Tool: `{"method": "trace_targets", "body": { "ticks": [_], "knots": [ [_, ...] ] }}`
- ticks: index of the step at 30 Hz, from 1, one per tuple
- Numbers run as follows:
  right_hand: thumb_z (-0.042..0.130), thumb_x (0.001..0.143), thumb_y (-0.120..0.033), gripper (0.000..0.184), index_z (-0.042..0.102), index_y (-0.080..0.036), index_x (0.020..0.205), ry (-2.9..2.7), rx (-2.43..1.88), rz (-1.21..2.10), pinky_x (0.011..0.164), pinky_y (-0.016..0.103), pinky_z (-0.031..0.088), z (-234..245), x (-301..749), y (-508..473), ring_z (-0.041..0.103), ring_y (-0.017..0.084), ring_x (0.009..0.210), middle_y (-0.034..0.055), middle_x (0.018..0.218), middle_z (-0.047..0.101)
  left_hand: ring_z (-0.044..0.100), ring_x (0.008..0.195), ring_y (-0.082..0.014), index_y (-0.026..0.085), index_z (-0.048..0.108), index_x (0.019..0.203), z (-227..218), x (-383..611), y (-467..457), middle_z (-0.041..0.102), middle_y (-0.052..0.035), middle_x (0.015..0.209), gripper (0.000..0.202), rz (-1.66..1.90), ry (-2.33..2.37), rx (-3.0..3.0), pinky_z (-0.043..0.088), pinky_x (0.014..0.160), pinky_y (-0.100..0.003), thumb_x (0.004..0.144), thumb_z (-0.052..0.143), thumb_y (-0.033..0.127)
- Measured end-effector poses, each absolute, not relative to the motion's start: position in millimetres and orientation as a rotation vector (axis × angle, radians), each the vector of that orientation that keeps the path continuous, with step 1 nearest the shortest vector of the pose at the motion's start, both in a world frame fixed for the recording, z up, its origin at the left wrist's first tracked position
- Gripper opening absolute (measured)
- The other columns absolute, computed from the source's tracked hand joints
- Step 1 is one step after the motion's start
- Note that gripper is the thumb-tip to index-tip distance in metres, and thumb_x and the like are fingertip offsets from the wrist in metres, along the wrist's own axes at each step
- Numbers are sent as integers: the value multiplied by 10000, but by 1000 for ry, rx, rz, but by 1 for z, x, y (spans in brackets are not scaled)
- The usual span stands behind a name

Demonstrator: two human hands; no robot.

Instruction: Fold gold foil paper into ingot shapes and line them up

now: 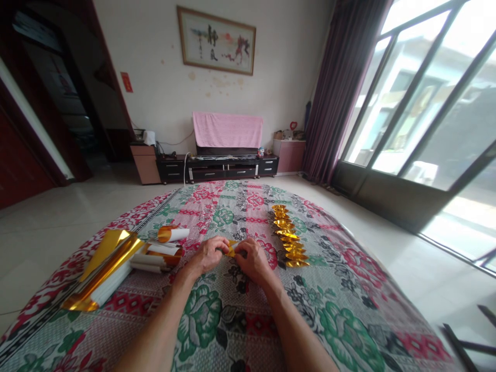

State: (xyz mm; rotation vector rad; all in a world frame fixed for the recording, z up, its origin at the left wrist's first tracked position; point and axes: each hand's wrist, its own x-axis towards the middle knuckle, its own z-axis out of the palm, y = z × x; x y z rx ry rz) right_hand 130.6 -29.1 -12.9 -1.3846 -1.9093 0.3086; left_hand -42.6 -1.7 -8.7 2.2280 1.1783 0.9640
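My left hand point(207, 254) and my right hand point(252, 260) meet at the middle of the flowered cloth point(240, 315). Both pinch a small piece of gold foil paper point(231, 250) between their fingertips, just above the cloth. To the right of my right hand a row of several folded gold paper ingots point(287, 236) runs away from me. To the left of my left hand lie rolled gold-and-white sheets point(163, 253) and a stack of flat gold foil sheets point(106, 266).
The round table's cloth edge drops to a pale tiled floor on all sides. A low black TV cabinet point(225, 166) with a pink cover stands at the far wall. Glass sliding doors point(426, 119) and a dark curtain are on the right.
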Motion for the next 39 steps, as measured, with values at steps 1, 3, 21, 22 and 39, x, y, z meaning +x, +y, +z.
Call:
{"method": "trace_targets", "body": {
  "ticks": [1,3,21,22,39],
  "knots": [
    [585,692,-132,151,688,-214,767,-1913,-1390,308,768,249,416,-13,131,-29,569,154,808,32,837,640,597,920,-137,197,647,666,-8,-43,-2,657,-17,939,330,962,1177,2230,443,915,-301,573,380,28],
    [581,701,-134,167,692,-225,786,-1919,-1400,304,776,250,414,-12,130,-30,569,155,821,31,852,639,596,918,-139,195,642,656,-7,-43,-3,657,-18,938,315,963,1175,2235,443,914,-302,571,387,30],
    [578,738,-183,103,670,-207,698,-1899,-1452,230,779,245,388,-13,126,-31,551,148,818,30,834,628,583,863,-133,191,596,647,-14,-39,1,631,-27,901,147,962,1201,2370,468,815,-266,722,503,105],
    [572,742,-183,109,667,-204,692,-1894,-1460,225,774,242,387,-13,125,-31,550,146,814,31,834,628,583,863,-133,191,594,641,-15,-39,1,631,-27,903,150,956,1214,2377,468,814,-265,721,503,103],
    [574,755,-208,123,652,-195,659,-1834,-1553,193,749,237,366,-16,118,-30,537,144,800,31,832,618,582,839,-142,179,605,655,-18,-35,2,621,-37,876,154,1026,1234,2335,469,820,-289,676,521,52]
  ]
}}
